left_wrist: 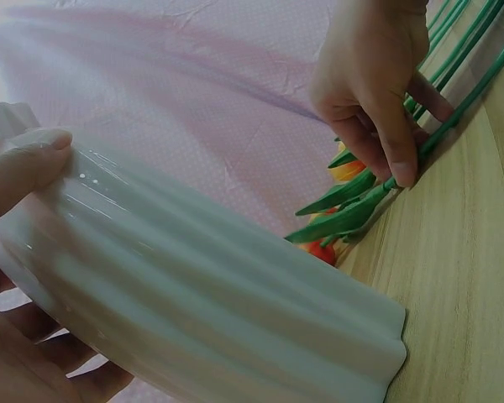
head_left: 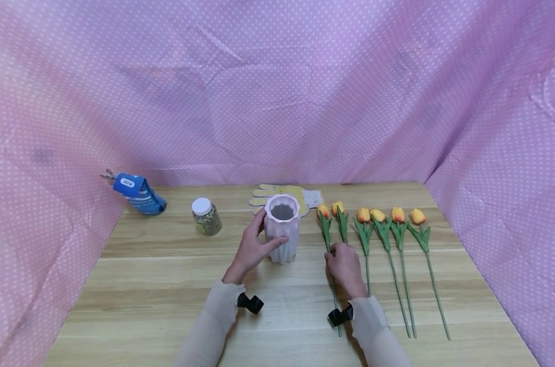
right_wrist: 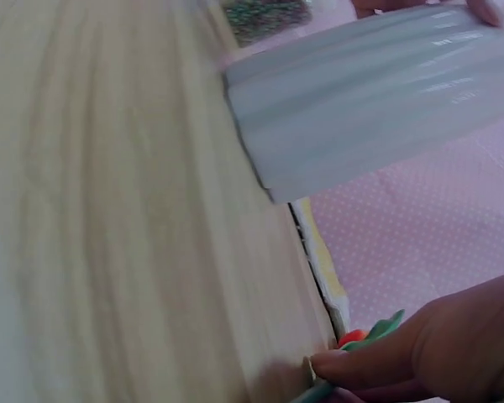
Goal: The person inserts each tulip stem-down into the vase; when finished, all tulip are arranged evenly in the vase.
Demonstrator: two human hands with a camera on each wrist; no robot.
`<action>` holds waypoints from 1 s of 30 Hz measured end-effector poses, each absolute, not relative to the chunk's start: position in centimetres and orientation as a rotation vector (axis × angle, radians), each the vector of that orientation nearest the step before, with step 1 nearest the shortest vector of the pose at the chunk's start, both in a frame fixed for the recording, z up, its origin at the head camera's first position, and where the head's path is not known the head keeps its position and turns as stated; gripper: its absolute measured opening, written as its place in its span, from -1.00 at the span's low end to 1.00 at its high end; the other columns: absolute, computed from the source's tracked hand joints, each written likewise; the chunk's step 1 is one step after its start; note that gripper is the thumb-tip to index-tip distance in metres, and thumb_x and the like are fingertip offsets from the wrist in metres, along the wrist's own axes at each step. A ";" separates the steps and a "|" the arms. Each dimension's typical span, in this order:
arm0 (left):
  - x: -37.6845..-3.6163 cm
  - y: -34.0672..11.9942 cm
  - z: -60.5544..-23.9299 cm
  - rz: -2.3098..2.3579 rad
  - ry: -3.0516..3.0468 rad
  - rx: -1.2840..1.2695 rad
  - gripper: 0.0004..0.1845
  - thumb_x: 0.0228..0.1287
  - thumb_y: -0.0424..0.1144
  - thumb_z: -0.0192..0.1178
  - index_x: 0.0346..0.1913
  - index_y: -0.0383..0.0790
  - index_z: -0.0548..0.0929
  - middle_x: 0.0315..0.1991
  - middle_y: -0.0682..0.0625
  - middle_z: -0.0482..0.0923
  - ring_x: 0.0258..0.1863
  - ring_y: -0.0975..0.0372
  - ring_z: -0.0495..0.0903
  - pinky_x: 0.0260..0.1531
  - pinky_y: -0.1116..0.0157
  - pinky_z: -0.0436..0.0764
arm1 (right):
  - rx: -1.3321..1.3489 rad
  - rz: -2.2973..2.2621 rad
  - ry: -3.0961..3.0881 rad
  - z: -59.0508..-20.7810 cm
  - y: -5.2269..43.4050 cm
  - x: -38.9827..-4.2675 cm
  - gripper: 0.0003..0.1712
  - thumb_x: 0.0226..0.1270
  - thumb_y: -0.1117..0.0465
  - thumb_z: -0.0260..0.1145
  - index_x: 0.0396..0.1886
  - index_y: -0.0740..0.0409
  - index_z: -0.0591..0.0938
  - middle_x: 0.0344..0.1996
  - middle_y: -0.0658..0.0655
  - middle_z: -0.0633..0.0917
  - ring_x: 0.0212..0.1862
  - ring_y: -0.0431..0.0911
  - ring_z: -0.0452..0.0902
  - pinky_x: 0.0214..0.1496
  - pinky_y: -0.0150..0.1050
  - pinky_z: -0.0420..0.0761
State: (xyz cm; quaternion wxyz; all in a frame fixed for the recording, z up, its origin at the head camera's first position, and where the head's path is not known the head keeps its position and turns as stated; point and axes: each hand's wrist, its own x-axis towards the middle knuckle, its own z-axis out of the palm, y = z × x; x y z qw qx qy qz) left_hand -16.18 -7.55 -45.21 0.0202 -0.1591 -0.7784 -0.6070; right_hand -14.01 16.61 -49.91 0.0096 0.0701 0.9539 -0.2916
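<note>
Head view: left hand (head_left: 252, 250) wraps the pink ribbed vase (head_left: 282, 229), thumb across the near side, fingers curled round the far side; vase stands upright on the wooden tabletop (head_left: 167, 285), centre of the scene. Right hand (head_left: 345, 265) sits at 3 o'clock of the vase, fingertips pinching the stem of the leftmost tulip (head_left: 325, 229) against the tabletop. Left wrist view confirms it: thumb and forefinger closed on a green stem just below the leaves. Five more tulips (head_left: 387, 229) lie in a row further toward 3 o'clock, orange heads pointing to 12, stems toward 6. Yellow glove (head_left: 300, 196) lies flat at 12 o'clock just behind the vase. White-capped jar (head_left: 206, 216) stands at 9 o'clock of the vase, apart from it. Blue pouch (head_left: 137, 193) lies further out at 9 to 10 o'clock by the pink dotted cloth (head_left: 277, 92) backdrop.
</note>
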 end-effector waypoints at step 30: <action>-16.2 -7.5 -45.3 -1.893 -2.419 -0.502 -0.15 0.11 -0.19 0.42 0.44 0.03 0.21 0.37 -0.01 0.37 0.38 0.06 0.37 0.41 -0.02 0.34 | 0.417 -1.924 2.175 -48.9 19.2 -14.6 -0.63 0.36 0.35 0.21 0.09 0.48 0.44 -0.38 0.06 0.68 -0.43 -0.18 0.67 -0.44 -0.31 0.71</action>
